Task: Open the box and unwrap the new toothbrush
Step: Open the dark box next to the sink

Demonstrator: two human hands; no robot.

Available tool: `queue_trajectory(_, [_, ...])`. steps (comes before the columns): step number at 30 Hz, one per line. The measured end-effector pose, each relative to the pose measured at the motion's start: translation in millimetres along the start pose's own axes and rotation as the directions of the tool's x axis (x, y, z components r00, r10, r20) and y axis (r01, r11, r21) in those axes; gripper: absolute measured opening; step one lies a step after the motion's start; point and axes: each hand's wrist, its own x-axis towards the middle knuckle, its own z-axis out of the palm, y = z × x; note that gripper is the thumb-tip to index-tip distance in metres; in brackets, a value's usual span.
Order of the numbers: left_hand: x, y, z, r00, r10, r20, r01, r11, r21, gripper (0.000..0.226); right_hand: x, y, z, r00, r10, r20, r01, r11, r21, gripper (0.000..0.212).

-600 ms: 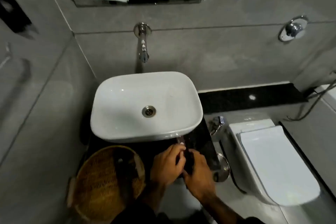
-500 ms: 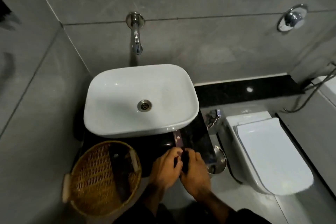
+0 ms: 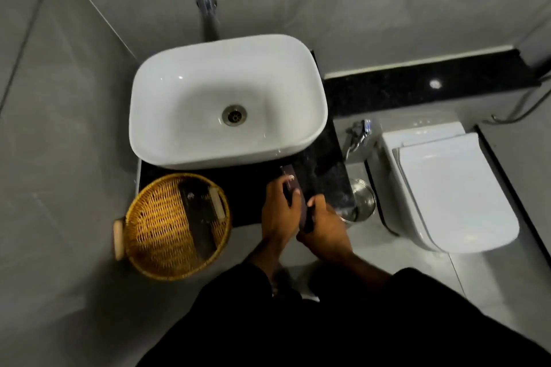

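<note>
Both hands, left hand and right hand, pinched the slim dark box with their fingers above the table. The box was probably light, thin card, best gripped along its long sides, leaving the end flap free.

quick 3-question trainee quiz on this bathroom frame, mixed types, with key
1. True or false: the dark box lies inside the wicker basket.
2. What holds the box? A) left hand only B) right hand only C) both hands
3. Fill in: the basket sits to the ___ of the hands.

Key: 1 false, it is in the hands' grip in front of the sink; 2 C; 3 left.
</note>
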Motion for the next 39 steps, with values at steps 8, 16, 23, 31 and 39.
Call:
queue_trajectory(8, [19.0, 10.2, 15.0, 0.938, -0.263, 0.227, 0.323, 0.9, -0.294, 0.029, -55.0, 39.3, -47.1, 0.986, 0.028, 0.164, -0.04, 0.996, 0.074, 0.059])
queue_trajectory(16, [-20.9, 20.5, 22.9, 0.656, -0.446, 0.609, 0.727, 0.589, -0.352, 0.042, -112.9, 26.7, -118.5, 0.979, 0.023, -0.202, 0.031, 0.965, 0.26, 0.06])
queue_trajectory(23, [-33.3, 29.6, 37.7, 0.484, -0.297, 0.823, 0.856, 0.355, -0.375, 0.04, -121.2, -21.1, -153.7, 0.894, -0.144, -0.424, 0.247, 0.948, 0.199, 0.078])
queue_trajectory(31, [-32.7, 45.9, 37.3, 0.503, -0.198, 0.841, 0.839, 0.346, -0.42, 0.04, -132.5, -39.4, -166.6, 0.856, -0.266, -0.443, 0.346, 0.932, 0.111, 0.086])
queue_trajectory(39, [-33.9, 50.0, 38.5, 0.508, -0.406, 0.76, 0.853, 0.358, -0.378, 0.02, -141.2, -28.2, -190.3, 0.731, -0.253, -0.634, 0.479, 0.852, 0.212, 0.069])
